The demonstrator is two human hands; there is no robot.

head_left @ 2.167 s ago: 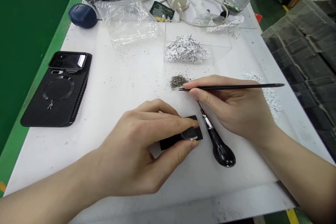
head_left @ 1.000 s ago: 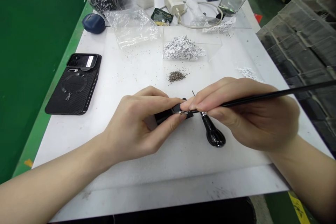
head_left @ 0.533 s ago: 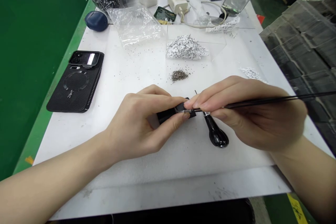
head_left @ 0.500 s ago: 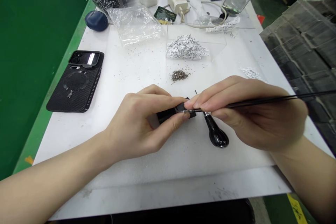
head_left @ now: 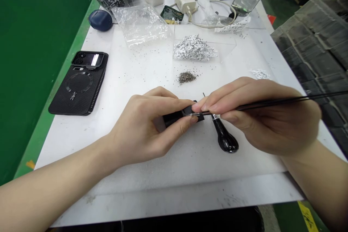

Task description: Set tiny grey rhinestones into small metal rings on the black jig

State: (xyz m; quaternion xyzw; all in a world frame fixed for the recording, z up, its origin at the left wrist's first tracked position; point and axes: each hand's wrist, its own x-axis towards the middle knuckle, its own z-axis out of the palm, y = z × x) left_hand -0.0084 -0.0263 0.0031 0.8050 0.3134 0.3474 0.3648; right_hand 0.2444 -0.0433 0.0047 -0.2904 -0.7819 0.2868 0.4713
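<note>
My left hand (head_left: 148,125) is closed on a small black block (head_left: 174,117), its thumb and forefinger pinching near the block's right end. A short shiny metal piece shows between the fingertips. My right hand (head_left: 261,116) is closed round thin black rods (head_left: 282,102) that run off to the right; their left ends meet the block at my left fingertips. Both hands' fingertips nearly touch. Just below the right fingers lies a screwdriver (head_left: 226,136) with a bulbous black handle, its shaft partly hidden by the hand. Beyond the hands sits a small pile of tiny metal bits (head_left: 187,77).
A clear tray (head_left: 227,49) holds a heap of white pieces (head_left: 194,48); more white pieces (head_left: 259,74) lie to the right. A black phone (head_left: 78,83) and blue bulb-shaped object (head_left: 100,20) are at left. Plastic bags, a white charger (head_left: 185,0) and a clear container stand behind.
Both hands keep the same grip and pose. The whole view has shifted very slightly; nothing has visibly been moved or let go.
</note>
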